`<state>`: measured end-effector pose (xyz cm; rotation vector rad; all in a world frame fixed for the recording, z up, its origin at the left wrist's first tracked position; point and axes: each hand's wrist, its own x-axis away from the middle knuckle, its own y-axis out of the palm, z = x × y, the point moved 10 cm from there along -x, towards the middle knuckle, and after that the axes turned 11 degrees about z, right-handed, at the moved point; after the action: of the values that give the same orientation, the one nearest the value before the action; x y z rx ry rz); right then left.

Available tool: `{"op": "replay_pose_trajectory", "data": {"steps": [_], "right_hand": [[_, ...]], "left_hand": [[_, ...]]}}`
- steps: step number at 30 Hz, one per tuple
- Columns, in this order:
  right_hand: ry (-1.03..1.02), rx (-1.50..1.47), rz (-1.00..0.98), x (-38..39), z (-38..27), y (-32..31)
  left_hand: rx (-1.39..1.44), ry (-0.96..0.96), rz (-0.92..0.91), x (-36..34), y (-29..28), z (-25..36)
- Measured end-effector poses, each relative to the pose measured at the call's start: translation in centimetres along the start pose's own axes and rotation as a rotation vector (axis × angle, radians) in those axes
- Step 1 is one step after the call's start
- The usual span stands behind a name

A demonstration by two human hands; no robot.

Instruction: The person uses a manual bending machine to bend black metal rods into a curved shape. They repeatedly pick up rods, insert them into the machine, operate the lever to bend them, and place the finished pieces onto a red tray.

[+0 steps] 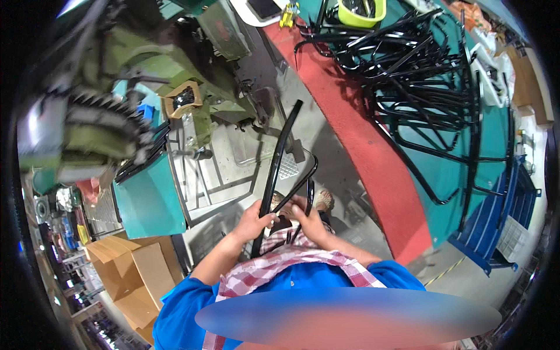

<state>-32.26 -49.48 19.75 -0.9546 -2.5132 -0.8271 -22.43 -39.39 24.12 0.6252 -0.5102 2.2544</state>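
Observation:
Close in front of my body, my left hand is closed round a long, glossy black bar that slants up and away from me. Its far end stands free in the air. My right hand is closed on a bent black tube, which curves over at the top and runs back down toward my left hand. The two black parts cross or meet between my hands; whether they are joined I cannot tell. My fingertips are partly hidden behind the parts.
At right, a tangled pile of bent black tubes lies on a green table with a red edge strip, beside a yellow-green bowl. Left stand a green machine, a small green table and an open cardboard box. A blue rack stands far right.

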Motion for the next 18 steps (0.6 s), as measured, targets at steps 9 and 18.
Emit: {"op": "replay_pose_trajectory", "data": {"steps": [9, 18], "right_hand": [[-0.352, 0.024, -0.195, 5.1, -19.1, 11.3], [-1.353, 0.236, -0.349, 23.3, -44.7, 13.3]], "left_hand": [[-0.207, 0.325, 0.179, 8.9, -5.6, 6.7], [-0.315, 0.365, 0.267, 11.4, -11.6, 3.6]]}}
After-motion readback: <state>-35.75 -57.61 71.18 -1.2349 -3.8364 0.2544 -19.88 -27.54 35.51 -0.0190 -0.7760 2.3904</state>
